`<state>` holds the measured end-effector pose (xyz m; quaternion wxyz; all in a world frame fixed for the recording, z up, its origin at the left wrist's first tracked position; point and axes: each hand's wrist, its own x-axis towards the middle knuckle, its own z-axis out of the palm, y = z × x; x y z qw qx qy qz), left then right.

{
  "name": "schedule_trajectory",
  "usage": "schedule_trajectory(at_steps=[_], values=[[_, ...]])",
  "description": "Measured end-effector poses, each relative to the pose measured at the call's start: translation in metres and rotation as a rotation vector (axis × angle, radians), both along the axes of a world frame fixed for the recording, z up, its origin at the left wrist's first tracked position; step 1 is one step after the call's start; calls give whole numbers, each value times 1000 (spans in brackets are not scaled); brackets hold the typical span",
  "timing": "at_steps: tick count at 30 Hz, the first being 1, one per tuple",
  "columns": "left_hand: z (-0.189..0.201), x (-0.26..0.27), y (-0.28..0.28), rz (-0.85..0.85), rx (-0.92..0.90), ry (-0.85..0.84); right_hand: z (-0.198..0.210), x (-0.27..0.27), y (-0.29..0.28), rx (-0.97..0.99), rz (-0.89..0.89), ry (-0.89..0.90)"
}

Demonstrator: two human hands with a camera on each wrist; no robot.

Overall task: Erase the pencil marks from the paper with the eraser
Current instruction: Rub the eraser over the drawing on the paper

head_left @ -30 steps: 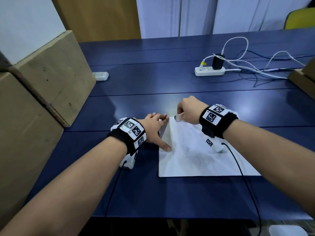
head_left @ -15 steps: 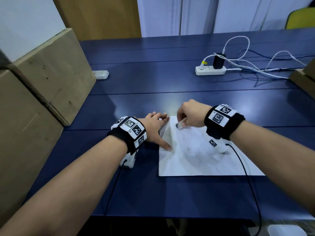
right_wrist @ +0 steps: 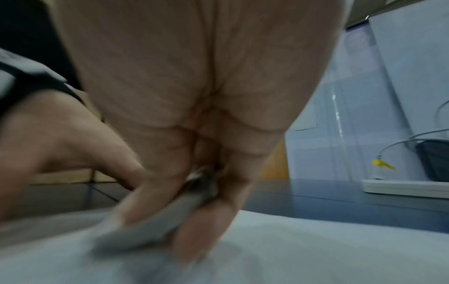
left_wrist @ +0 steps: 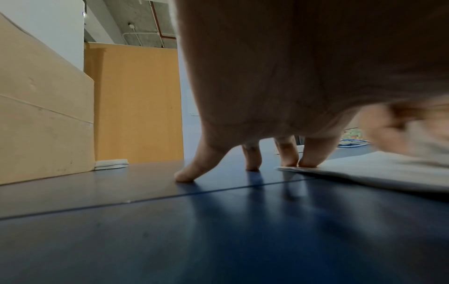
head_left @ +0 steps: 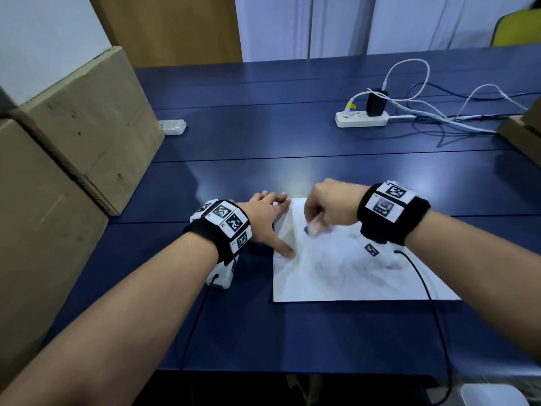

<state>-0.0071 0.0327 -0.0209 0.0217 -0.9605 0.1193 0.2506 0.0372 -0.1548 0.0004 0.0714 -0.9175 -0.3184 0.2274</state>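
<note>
A white sheet of paper (head_left: 345,276) with faint pencil scribbles lies on the blue table (head_left: 263,136). My left hand (head_left: 269,221) rests flat, fingers spread; two fingertips (left_wrist: 308,163) press the paper's (left_wrist: 379,169) far left corner and the thumb holds its left edge. My right hand (head_left: 328,206) pinches a grey-white eraser (head_left: 312,228) and presses its tip on the upper left part of the sheet. In the blurred right wrist view the eraser (right_wrist: 155,226) sits between thumb and fingers against the paper (right_wrist: 316,249).
Large cardboard boxes (head_left: 73,142) stand along the left. A white power strip (head_left: 361,118) with a black charger and tangled cables lies at the back right. A small white socket block (head_left: 173,126) is beside the boxes. A box corner (head_left: 524,133) shows at right.
My right hand has slid the eraser from the paper's top edge toward me and slightly right, down onto the sheet. The left hand has stayed put on the paper's corner.
</note>
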Motion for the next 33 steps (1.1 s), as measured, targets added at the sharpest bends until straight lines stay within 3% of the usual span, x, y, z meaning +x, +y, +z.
schedule_trajectory(at_steps=[3, 8, 10, 16, 23, 29, 31, 33], values=[[-2, 0, 0, 2, 8, -8, 2, -11, 1, -128, 133, 105], [1, 1, 0, -10, -3, -7, -1, 17, 9, 32, -123, -174], [0, 0, 1, -10, -7, -4, -4, 20, 8, 64, -168, -209], [-3, 2, 1, 6, 8, -1, 3, -7, 2, -147, 97, 50], [-2, 1, 2, -5, -2, 4, -1, 20, 10, 82, -187, -192], [-4, 3, 1, 6, 4, 1, 6, -12, 5, -96, 88, 48], [-6, 3, 2, -1, -5, -10, 4, -9, 7, -91, 79, 23], [-6, 3, 3, -13, -9, -21, 1, 4, 9, -15, -37, -73]])
